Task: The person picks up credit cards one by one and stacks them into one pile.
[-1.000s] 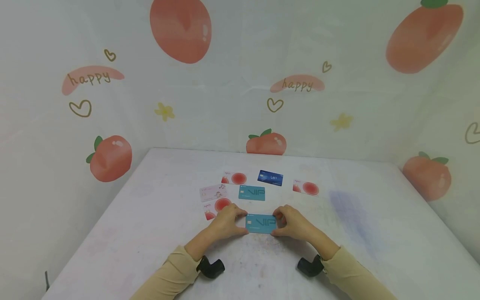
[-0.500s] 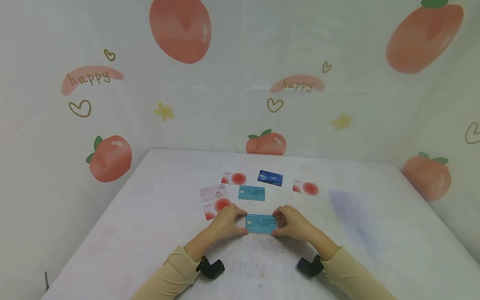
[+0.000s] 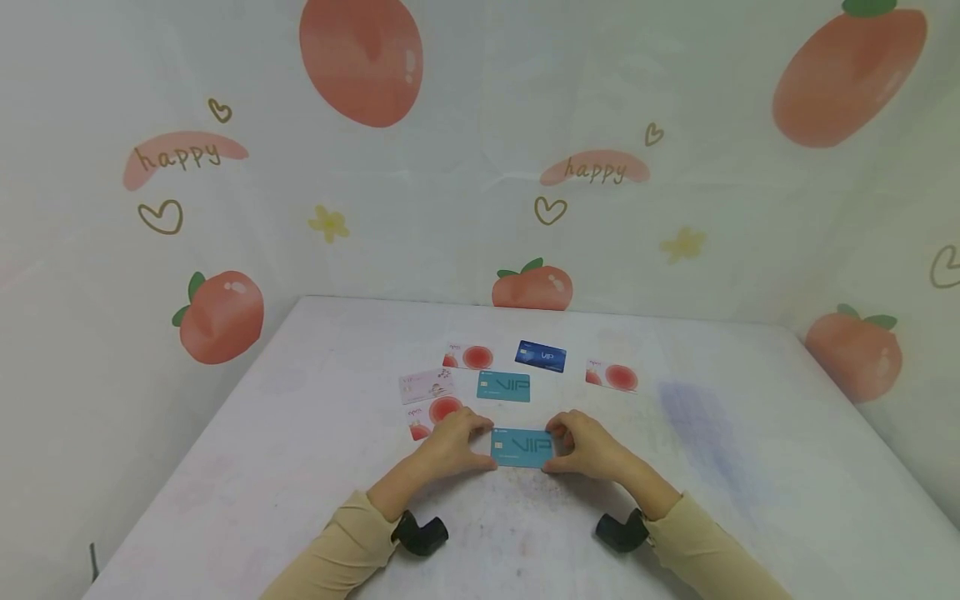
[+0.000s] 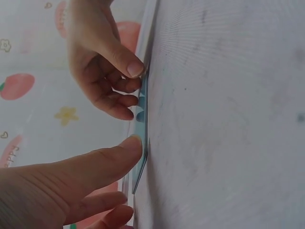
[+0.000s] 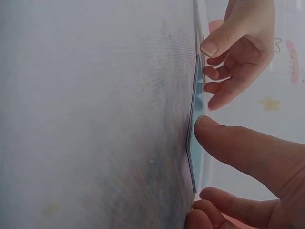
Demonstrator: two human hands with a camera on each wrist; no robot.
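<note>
Head view — the held teal card (image 3: 517, 458) bears pale chip (image 3: 498, 445), darker "VIP" lettering (image 3: 531, 445)

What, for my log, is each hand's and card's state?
Front teal card: held at both ends
Left hand: gripping that card's left end
Right hand: gripping that card's right end
Rear teal card: flat
Blue card: flat
Pink card: flat
Near red-circle card: flat, partly hidden
Far red-circle card: flat
Right red-circle card: flat

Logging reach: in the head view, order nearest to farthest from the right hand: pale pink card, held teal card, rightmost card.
1. Held teal card: left, touching the right hand.
2. Rightmost card: beyond, slightly right.
3. Pale pink card: beyond, well left.
</note>
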